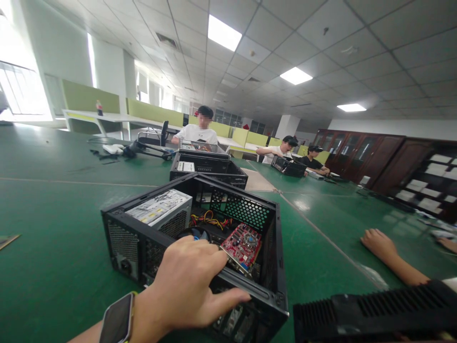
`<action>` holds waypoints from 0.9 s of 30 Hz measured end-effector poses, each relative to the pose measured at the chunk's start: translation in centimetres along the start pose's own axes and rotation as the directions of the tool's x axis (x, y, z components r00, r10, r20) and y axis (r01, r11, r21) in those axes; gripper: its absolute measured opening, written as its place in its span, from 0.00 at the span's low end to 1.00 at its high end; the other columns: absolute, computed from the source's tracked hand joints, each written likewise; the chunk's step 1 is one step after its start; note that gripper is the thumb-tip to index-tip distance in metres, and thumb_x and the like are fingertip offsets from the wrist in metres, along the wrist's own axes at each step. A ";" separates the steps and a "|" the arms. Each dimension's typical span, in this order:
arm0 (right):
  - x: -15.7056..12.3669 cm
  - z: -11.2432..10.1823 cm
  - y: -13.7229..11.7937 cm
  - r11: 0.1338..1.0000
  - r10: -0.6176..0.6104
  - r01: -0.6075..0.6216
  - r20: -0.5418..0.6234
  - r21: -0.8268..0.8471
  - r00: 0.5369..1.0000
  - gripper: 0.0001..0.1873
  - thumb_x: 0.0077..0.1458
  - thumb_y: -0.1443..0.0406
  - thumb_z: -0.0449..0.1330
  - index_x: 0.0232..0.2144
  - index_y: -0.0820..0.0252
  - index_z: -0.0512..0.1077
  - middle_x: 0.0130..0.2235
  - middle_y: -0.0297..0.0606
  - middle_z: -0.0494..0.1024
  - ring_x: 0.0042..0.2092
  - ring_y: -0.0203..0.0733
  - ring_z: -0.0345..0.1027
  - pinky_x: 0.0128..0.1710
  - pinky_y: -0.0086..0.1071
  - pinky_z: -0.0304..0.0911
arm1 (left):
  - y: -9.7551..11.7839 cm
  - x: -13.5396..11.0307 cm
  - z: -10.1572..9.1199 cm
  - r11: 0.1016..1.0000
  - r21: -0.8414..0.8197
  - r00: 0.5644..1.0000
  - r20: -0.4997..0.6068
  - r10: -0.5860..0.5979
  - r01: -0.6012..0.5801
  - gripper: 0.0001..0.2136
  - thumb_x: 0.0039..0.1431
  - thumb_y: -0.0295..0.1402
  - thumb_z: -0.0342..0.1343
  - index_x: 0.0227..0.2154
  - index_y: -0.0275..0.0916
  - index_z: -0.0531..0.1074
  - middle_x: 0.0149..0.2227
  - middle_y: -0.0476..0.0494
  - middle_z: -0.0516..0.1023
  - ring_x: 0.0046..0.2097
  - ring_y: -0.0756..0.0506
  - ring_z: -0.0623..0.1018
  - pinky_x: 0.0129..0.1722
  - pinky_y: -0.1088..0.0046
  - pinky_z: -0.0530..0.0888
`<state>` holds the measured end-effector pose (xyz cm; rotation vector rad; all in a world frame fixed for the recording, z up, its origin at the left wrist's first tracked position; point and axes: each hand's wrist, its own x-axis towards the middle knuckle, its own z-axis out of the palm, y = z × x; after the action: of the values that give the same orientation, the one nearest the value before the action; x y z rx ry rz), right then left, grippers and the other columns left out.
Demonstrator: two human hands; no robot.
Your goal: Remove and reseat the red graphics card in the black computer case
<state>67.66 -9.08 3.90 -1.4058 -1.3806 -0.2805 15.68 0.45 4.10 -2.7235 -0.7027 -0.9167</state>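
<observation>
An open black computer case lies on its side on the green table in front of me. My left hand, with a watch on its wrist, grips the case's near rim. Its fingers curl over the rim to the inside and the thumb stretches along the outer side. Inside the case are a power supply at the left, a red circuit card at the right, and yellow and red cables behind. My fingers partly cover a dark fan. My right hand is out of view.
Another open case stands just behind mine, with a person beyond it. At right, a co-worker's forearm and hand rest on the green table, near a black ridged object. Cables lie back left.
</observation>
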 end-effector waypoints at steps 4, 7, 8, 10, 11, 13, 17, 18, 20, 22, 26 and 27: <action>-0.9 0.0 0.4 0.990 -0.053 0.053 0.004 -0.130 0.999 0.34 0.60 0.62 0.43 0.05 0.61 0.67 0.22 0.31 0.80 0.48 0.39 0.67 0.27 0.11 0.54 | 0.0 0.0 -0.1 1.000 -0.002 1.000 0.010 -0.003 0.003 0.24 0.53 0.57 0.47 0.18 0.41 0.65 0.20 0.47 0.72 0.23 0.42 0.71 0.25 0.69 0.56; -1.8 0.3 0.8 0.972 -0.092 0.088 -0.008 -0.220 0.996 0.35 0.60 0.59 0.44 0.04 0.60 0.65 0.29 0.31 0.82 0.51 0.42 0.64 0.27 0.12 0.57 | 0.1 0.0 -0.1 1.000 -0.007 1.000 0.019 -0.006 0.006 0.24 0.53 0.57 0.47 0.19 0.41 0.65 0.21 0.47 0.73 0.24 0.41 0.72 0.25 0.69 0.56; -2.0 0.3 1.0 0.964 -0.104 0.098 -0.010 -0.249 0.995 0.34 0.60 0.59 0.44 0.04 0.60 0.65 0.31 0.31 0.83 0.52 0.42 0.63 0.28 0.13 0.58 | 0.1 0.0 -0.1 1.000 -0.008 1.000 0.020 -0.004 0.004 0.24 0.53 0.58 0.47 0.19 0.41 0.66 0.21 0.47 0.73 0.24 0.41 0.72 0.25 0.69 0.56; -2.2 0.2 1.6 0.945 -0.127 0.117 -0.014 -0.305 0.992 0.34 0.60 0.59 0.45 0.05 0.60 0.65 0.33 0.31 0.83 0.52 0.44 0.63 0.30 0.15 0.60 | 0.0 0.1 0.0 1.000 -0.014 1.000 0.020 -0.001 0.001 0.24 0.53 0.57 0.48 0.19 0.41 0.66 0.21 0.47 0.73 0.24 0.41 0.72 0.25 0.69 0.56; -2.1 0.1 2.0 0.933 -0.139 0.123 -0.023 -0.339 0.990 0.34 0.60 0.59 0.44 0.05 0.60 0.65 0.32 0.32 0.83 0.52 0.43 0.64 0.30 0.16 0.60 | 0.0 0.1 0.0 1.000 -0.018 1.000 0.021 -0.003 0.003 0.23 0.54 0.57 0.48 0.19 0.41 0.66 0.21 0.47 0.73 0.24 0.41 0.72 0.25 0.68 0.56; -1.9 -0.5 3.0 0.917 -0.161 0.144 -0.013 -0.372 0.987 0.36 0.61 0.58 0.39 0.06 0.61 0.65 0.27 0.35 0.82 0.51 0.42 0.65 0.32 0.17 0.60 | -0.1 0.1 0.0 0.999 -0.030 0.999 0.037 -0.013 0.014 0.23 0.54 0.57 0.48 0.19 0.41 0.66 0.22 0.47 0.73 0.25 0.41 0.72 0.26 0.68 0.56; -1.2 -1.8 5.4 0.917 -0.214 0.245 0.131 -0.315 0.968 0.32 0.59 0.51 0.46 0.09 0.58 0.69 0.15 0.35 0.74 0.44 0.44 0.73 0.30 0.22 0.65 | 0.2 0.0 -0.7 0.993 -0.077 0.993 0.083 -0.083 0.089 0.20 0.53 0.55 0.50 0.22 0.41 0.68 0.24 0.48 0.73 0.27 0.42 0.71 0.29 0.66 0.58; -1.0 -2.1 6.1 0.917 -0.226 0.268 0.169 -0.294 0.959 0.31 0.57 0.50 0.49 0.09 0.57 0.69 0.14 0.34 0.73 0.41 0.45 0.75 0.28 0.24 0.67 | 0.6 0.1 -0.9 0.989 -0.104 0.992 0.073 -0.099 0.107 0.19 0.52 0.54 0.52 0.24 0.41 0.69 0.27 0.48 0.74 0.29 0.42 0.71 0.31 0.65 0.60; -0.7 -2.6 7.2 0.918 -0.241 0.293 0.210 -0.268 0.948 0.31 0.56 0.47 0.49 0.09 0.55 0.68 0.13 0.33 0.70 0.34 0.44 0.77 0.23 0.25 0.68 | 1.9 0.3 -1.1 0.981 -0.169 0.995 0.038 -0.092 0.097 0.19 0.49 0.54 0.55 0.32 0.42 0.72 0.33 0.47 0.75 0.35 0.42 0.73 0.37 0.61 0.62; -0.4 -2.8 7.9 0.928 -0.244 0.294 0.223 -0.227 0.944 0.31 0.56 0.45 0.49 0.09 0.54 0.68 0.13 0.31 0.68 0.29 0.41 0.77 0.20 0.24 0.66 | 3.6 0.7 -0.8 0.972 -0.234 0.999 0.003 -0.035 0.035 0.23 0.47 0.56 0.57 0.38 0.43 0.72 0.39 0.47 0.76 0.40 0.41 0.73 0.43 0.59 0.62; -0.4 -2.5 7.5 0.963 -0.227 0.250 0.196 -0.103 0.954 0.29 0.53 0.45 0.53 0.09 0.53 0.67 0.13 0.30 0.66 0.32 0.37 0.77 0.22 0.19 0.63 | 6.3 2.0 0.4 0.942 -0.327 0.997 0.025 -0.076 0.080 0.18 0.47 0.50 0.59 0.37 0.45 0.72 0.38 0.48 0.75 0.41 0.40 0.72 0.44 0.57 0.63; -0.7 -2.2 6.9 0.969 -0.217 0.235 0.185 -0.079 0.958 0.28 0.54 0.47 0.53 0.10 0.53 0.67 0.15 0.29 0.67 0.36 0.37 0.77 0.24 0.19 0.64 | 6.6 2.2 0.7 0.931 -0.345 0.993 0.057 -0.106 0.119 0.17 0.46 0.49 0.60 0.36 0.45 0.72 0.37 0.48 0.75 0.41 0.40 0.72 0.43 0.56 0.63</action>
<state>74.19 -9.36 0.72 -1.3804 -1.6980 -0.3876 20.85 -4.29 4.76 -3.0409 -0.7764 -1.1144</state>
